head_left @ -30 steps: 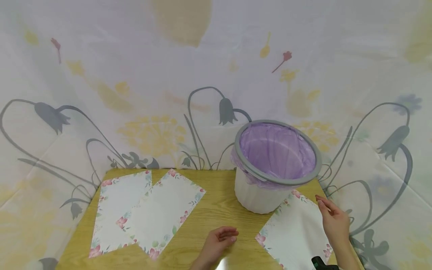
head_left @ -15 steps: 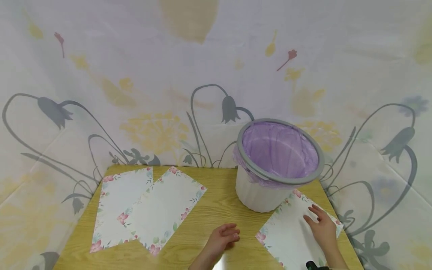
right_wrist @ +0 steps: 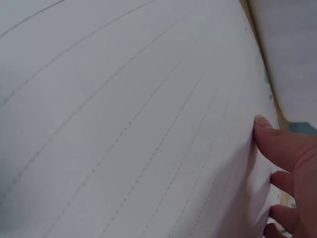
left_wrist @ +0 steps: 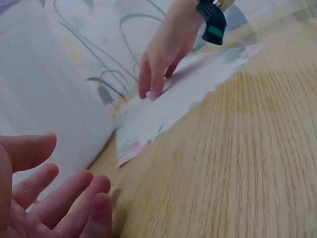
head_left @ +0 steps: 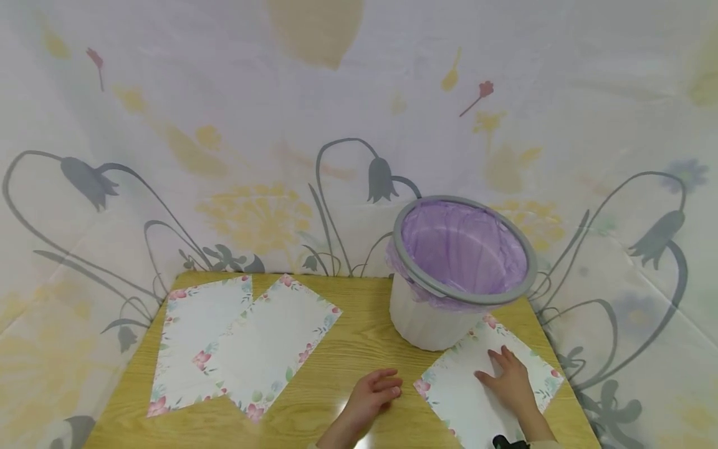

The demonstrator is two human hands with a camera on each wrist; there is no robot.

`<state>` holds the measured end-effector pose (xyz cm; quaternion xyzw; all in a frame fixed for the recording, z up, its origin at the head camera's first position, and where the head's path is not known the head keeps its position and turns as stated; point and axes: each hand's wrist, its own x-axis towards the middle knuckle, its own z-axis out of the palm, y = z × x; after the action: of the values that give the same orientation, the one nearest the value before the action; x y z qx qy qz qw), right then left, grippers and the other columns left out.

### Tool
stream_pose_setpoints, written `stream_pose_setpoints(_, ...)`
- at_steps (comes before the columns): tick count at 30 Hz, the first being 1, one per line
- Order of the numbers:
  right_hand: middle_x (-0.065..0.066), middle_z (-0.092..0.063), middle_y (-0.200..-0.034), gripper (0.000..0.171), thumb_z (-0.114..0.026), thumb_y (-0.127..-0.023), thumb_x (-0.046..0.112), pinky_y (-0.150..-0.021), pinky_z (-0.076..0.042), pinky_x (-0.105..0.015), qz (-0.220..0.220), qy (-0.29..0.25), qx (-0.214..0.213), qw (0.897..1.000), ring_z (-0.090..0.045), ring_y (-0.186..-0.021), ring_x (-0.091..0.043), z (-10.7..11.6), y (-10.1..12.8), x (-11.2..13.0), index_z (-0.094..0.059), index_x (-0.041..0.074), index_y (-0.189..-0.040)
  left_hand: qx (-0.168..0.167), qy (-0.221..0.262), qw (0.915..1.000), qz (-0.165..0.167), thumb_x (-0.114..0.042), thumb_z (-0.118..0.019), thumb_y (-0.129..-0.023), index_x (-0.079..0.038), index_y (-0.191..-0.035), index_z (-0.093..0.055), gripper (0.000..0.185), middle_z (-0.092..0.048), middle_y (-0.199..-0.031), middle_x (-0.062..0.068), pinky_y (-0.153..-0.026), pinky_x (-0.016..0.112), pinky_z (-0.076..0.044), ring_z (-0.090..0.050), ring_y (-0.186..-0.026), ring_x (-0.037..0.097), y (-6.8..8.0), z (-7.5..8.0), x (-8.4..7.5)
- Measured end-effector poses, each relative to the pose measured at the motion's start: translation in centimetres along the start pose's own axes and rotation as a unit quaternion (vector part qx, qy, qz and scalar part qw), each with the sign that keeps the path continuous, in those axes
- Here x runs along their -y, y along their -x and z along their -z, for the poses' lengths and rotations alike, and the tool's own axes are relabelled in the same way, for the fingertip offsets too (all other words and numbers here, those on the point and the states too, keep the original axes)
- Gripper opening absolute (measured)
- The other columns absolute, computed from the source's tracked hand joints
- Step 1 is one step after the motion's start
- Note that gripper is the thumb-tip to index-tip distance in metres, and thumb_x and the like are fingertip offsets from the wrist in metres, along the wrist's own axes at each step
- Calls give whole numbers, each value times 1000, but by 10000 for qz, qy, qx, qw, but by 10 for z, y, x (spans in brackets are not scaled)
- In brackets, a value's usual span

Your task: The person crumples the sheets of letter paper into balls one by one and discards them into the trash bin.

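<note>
My right hand (head_left: pixel 509 383) touches a sheet of floral-bordered paper (head_left: pixel 449 399) at the right of the table, fingers spread and fingertips down on it. In the right wrist view the paper (right_wrist: pixel 124 109) shows faint dotted lines, with the thumb and fingertips against it. My left hand (head_left: pixel 370 399) rests at the table's front, fingers loosely bent and holding nothing. A white bin (head_left: pixel 417 324) with a grey rim and a purple bag liner (head_left: pixel 460 249) stands behind the right sheet, whose far corner lies close to its base.
At the left lie two more floral-bordered sheets, one sheet (head_left: pixel 263 349) overlapping the other sheet (head_left: pixel 191 337). The wood-grain table (head_left: pixel 359 312) backs onto a flower-printed cloth (head_left: pixel 269 125). A dark strap (left_wrist: pixel 213 25) is around the right wrist.
My right hand has come in from the right edge and down onto the right sheet, which has slid slightly left. The left hand has barely moved.
</note>
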<state>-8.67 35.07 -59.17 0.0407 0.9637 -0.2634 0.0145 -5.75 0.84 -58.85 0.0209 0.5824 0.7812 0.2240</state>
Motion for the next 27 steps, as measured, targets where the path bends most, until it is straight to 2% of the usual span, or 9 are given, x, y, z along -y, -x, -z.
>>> stream_pose_setpoints(4, -43, -27, -146, 73, -74, -88, 36, -102, -28, -74, -233, 137, 13, 9996, -27, -128, -67, -9, 8, 17, -48, -13, -135, 95, -583, 9968, -533, 0, -67, -91, 10, -131, -55, 43, -62, -126, 26, -84, 29, -55, -63, -111, 37, -4, -4, 2)
stream_pose_setpoints(7, -43, -30, -145, 72, -75, -87, 36, -101, -30, -73, -324, 232, -167, 9991, -30, -125, -67, -15, 11, 24, -50, -12, -135, 121, -1485, 9842, -959, 0, -70, -87, 5, -128, -61, 42, -65, -124, 20, -84, 25, -54, -63, -111, 33, -10, -8, 3)
stream_pose_setpoints(9, -43, -32, -144, 71, -75, -87, 37, -100, -31, -72, -352, 328, -325, 9983, -32, -124, -67, -19, 13, 27, -51, -12, -134, 76, -2186, 9691, -1142, -4, -73, -84, 0, -126, -64, 44, -67, -121, 14, -79, 24, -54, -65, -101, 26, -14, -10, 4)
stream_pose_setpoints(13, -43, -34, -142, 74, -74, -87, 43, -96, -35, -71, -436, 554, -483, 9963, -35, -120, -66, -25, 16, 33, -52, -10, -133, -62, -3435, 9302, -1294, -14, -80, -81, -7, -127, -66, 48, -69, -119, 4, -88, 35, -52, -62, -103, 21, -20, -16, 3)
stream_pose_setpoints(16, -44, -36, -140, 74, -73, -87, 45, -93, -38, -71, -538, 691, -573, 9945, -37, -118, -66, -27, 21, 41, -53, -10, -132, -33, -4059, 9039, -1348, -22, -84, -79, -9, -127, -66, 54, -67, -122, 2, -101, 43, -46, -57, -116, 25, -22, -21, 1)
stream_pose_setpoints(20, -43, -36, -141, 72, -71, -88, 44, -96, -35, -71, -760, 819, -640, 9917, -37, -120, -64, -31, 26, 50, -53, -9, -133, -94, -4570, 8788, -1368, -27, -88, -75, -9, -126, -67, 59, -67, -124, 3, -101, 40, -47, -56, -116, 25, -23, -29, -1)
stream_pose_setpoints(22, -43, -35, -143, 71, -69, -90, 45, -101, -30, -71, -843, 858, -639, 9907, -37, -123, -63, -33, 29, 53, -53, -8, -134, -207, -4750, 8697, -1327, -27, -88, -74, -10, -126, -67, 59, -67, -123, 2, -100, 38, -48, -56, -116, 23, -23, -31, 0)
stream_pose_setpoints(24, -42, -34, -144, 70, -67, -91, 46, -105, -24, -71, -863, 886, -623, 9904, -36, -124, -62, -35, 30, 56, -54, -8, -134, -337, -4833, 8661, -1230, -27, -88, -75, -12, -127, -67, 58, -66, -122, 1, -99, 38, -49, -56, -116, 21, -23, -33, 1)
stream_pose_setpoints(27, -42, -35, -143, 69, -65, -93, 46, -105, -22, -71, -764, 949, -576, 9909, -37, -124, -62, -39, 32, 59, -55, -8, -133, -657, -4818, 8667, -1112, -23, -85, -78, -17, -123, -70, 48, -68, -117, -1, -93, 40, -52, -60, -111, 21, -24, -33, 4)
